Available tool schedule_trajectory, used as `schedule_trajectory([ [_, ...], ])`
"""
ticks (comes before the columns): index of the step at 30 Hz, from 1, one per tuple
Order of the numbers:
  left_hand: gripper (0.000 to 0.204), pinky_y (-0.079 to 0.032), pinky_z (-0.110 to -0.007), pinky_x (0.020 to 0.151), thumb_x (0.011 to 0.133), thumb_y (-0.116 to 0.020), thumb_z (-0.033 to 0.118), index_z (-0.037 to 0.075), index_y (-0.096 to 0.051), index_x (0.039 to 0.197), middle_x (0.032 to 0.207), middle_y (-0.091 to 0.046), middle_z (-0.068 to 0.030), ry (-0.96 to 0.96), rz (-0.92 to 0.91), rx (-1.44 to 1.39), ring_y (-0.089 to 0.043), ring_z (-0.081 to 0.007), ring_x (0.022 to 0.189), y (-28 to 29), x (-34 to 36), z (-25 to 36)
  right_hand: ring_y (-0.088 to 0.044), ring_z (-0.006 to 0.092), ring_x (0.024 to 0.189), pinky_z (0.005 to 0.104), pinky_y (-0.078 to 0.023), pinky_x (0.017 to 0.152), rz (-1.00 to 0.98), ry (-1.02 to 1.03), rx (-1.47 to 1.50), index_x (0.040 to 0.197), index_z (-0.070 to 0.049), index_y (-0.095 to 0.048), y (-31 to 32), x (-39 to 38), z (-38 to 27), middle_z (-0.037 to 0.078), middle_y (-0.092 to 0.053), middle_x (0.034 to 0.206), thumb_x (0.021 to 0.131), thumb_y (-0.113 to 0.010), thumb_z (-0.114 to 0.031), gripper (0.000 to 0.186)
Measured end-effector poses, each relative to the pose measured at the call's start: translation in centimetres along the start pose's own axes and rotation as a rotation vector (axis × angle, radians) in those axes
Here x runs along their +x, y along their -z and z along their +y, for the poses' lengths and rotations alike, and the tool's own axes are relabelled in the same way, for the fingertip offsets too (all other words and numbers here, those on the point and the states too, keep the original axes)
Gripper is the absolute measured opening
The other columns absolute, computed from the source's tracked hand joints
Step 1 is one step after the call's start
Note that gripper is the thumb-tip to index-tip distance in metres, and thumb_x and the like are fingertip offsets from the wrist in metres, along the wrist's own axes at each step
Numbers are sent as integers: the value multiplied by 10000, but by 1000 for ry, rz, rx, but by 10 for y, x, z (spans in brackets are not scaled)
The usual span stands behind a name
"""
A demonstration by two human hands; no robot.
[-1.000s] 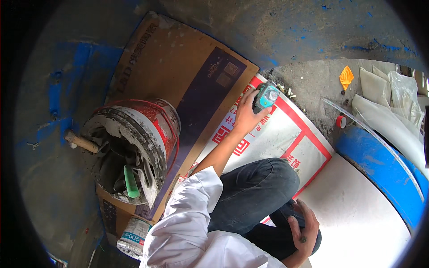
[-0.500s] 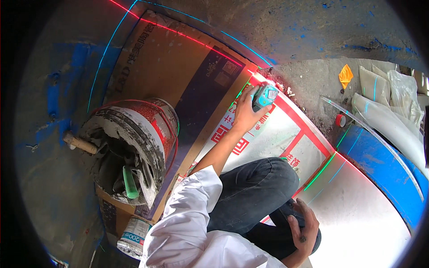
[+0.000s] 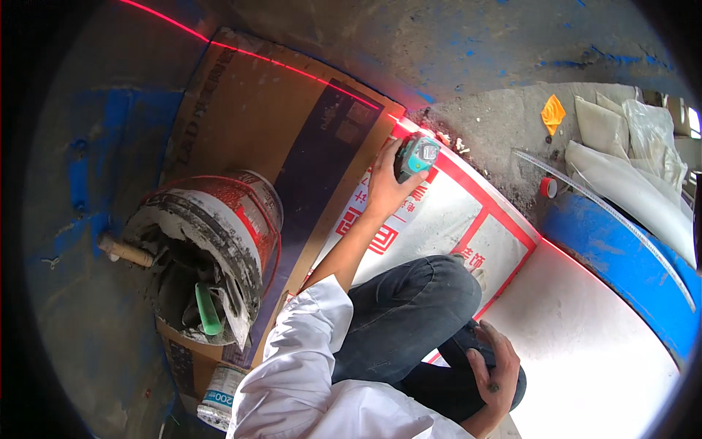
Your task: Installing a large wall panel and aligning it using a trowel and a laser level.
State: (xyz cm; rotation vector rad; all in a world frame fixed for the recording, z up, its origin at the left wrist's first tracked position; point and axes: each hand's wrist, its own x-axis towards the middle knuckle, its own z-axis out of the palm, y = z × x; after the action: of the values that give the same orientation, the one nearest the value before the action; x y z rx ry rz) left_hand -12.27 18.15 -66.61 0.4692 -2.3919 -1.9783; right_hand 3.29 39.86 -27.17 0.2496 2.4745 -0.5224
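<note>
A teal and black laser level (image 3: pixel 420 155) stands at the far end of a white board with red printing (image 3: pixel 446 197). My left hand (image 3: pixel 387 184) is closed around its near side, thumb and fingers on either flank. From the tool a red line runs over the cardboard and another follows the board's far edge. My right hand (image 3: pixel 499 369) lies loosely on my bent leg in dark jeans, fingers apart and nothing visible in it.
Left, a mortar-crusted bucket (image 3: pixel 227 212) holds a green-handled tool (image 3: pixel 208 309) and a wooden-handled one (image 3: pixel 126 249), on brown cardboard (image 3: pixel 241 102). A smaller tub (image 3: pixel 219 399) sits nearer. Right are a tape roll (image 3: pixel 548 187), a long measuring strip (image 3: pixel 607 211), white sacks (image 3: pixel 629 190) and an orange cloth (image 3: pixel 553 114).
The green and blue laser lines have gone out; the red one still shows. The whole view has shifted slightly. My left hand stays on the laser level, and my right hand keeps its place.
</note>
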Motion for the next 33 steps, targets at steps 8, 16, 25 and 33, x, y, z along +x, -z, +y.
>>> schedule_trajectory([
  [8, 936, -415, -520, 1303, 894, -950, 322, -26, -502, 1639, 1628, -577, -283, 37, -7, -58, -544, -440, 1529, 1, -4, 3, -757, 403, 1198, 466, -578, 1064, -19, 43, 21, 1464, -76, -747, 5, 5, -1, 194, -810, 1303, 926, -876, -217, 571],
  [16, 957, -412, -525, 1306, 901, -945, 358, 0, -485, 1660, 1646, -562, -272, 12, -13, 26, -529, -440, 1548, 4, -3, 0, -760, 408, 1213, 471, -579, 1075, -13, 30, 37, 1435, -41, -753, 2, -1, 0, 198, -812, 1309, 912, -879, -204, 562],
  [25, 953, -427, -515, 1303, 897, -948, 358, 2, -493, 1654, 1668, -544, -264, -10, -10, 6, -535, -431, 1549, 2, -3, -2, -762, 407, 1213, 472, -579, 1076, -27, 54, 19, 1434, -38, -753, 1, 1, -2, 191, -814, 1313, 910, -877, -210, 566],
  [33, 910, -426, -520, 1304, 902, -943, 358, 11, -527, 1633, 1662, -551, -268, 3, 14, 47, -529, -441, 1552, 2, -10, 5, -768, 392, 1193, 461, -574, 1067, -14, 25, 44, 1447, -36, -749, 1, -4, 1, 195, -815, 1305, 924, -871, -205, 563],
])
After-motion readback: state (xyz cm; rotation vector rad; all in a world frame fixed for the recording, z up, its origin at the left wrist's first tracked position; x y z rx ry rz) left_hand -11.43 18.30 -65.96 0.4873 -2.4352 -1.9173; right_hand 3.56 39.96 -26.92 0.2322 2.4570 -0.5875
